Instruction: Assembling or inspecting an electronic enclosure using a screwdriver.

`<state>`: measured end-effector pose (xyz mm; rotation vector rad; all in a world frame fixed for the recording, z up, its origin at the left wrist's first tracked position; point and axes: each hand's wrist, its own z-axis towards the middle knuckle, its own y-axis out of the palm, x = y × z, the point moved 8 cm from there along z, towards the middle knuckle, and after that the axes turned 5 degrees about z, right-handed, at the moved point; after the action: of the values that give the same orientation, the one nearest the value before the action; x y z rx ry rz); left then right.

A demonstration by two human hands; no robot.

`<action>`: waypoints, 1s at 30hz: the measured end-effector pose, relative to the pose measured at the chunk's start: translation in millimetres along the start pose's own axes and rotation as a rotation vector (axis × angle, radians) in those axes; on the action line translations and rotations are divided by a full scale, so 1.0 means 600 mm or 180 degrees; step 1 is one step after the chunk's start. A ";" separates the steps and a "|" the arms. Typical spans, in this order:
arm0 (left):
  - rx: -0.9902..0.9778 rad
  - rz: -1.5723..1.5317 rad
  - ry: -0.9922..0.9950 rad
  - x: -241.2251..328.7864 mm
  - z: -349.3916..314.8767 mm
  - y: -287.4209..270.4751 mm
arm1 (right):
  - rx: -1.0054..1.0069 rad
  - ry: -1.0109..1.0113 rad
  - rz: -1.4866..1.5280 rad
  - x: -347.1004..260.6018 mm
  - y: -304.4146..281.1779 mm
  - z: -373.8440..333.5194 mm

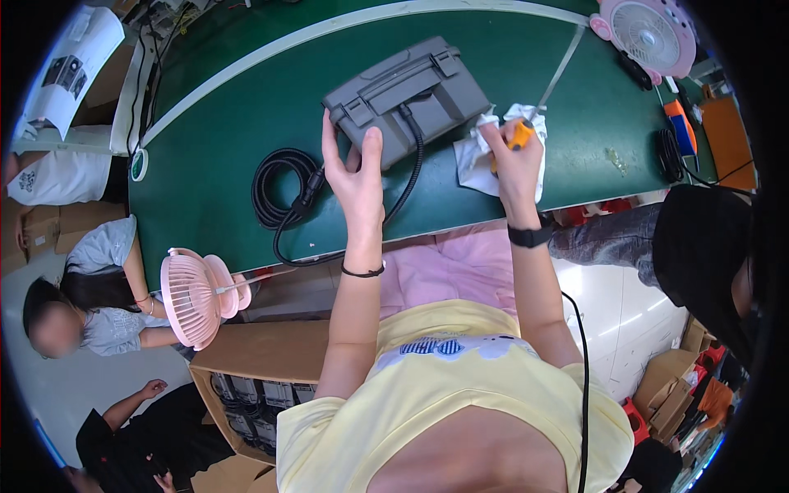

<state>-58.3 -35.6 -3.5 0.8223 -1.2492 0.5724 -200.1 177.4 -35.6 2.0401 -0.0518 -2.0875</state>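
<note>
Yellow shirt (485, 386), boxy case (370, 94) in spread left hand (355, 177), orange handle (522, 134) in curled right (518, 164)

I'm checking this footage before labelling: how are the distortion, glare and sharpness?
Head view: corners fall to black, and the pale strip across the green tabletop bows into an arc; head view: bright glare streaks the floor tiles; head view: the grey case, left hand and right hand look reasonably sharp.
</note>
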 end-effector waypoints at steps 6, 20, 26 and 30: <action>0.0064 -0.0136 -0.0292 -0.005 0.007 0.002 | -0.0349 -0.0298 0.0262 -0.038 0.028 -0.027; -0.0001 -0.0157 -0.0285 -0.006 0.009 0.000 | 0.0127 -0.0503 0.0568 -0.072 -0.010 -0.015; -0.0063 -0.0100 -0.0171 -0.008 0.009 -0.001 | 0.0149 -0.0479 0.0472 -0.072 -0.015 -0.013; -0.0092 -0.0109 -0.0215 -0.007 0.007 0.000 | 0.0119 -0.0437 0.0406 -0.068 -0.010 -0.017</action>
<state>-61.6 -38.7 -7.5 0.8431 -1.2998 0.5015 -190.1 191.8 2.9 1.8578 -0.2387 -2.1582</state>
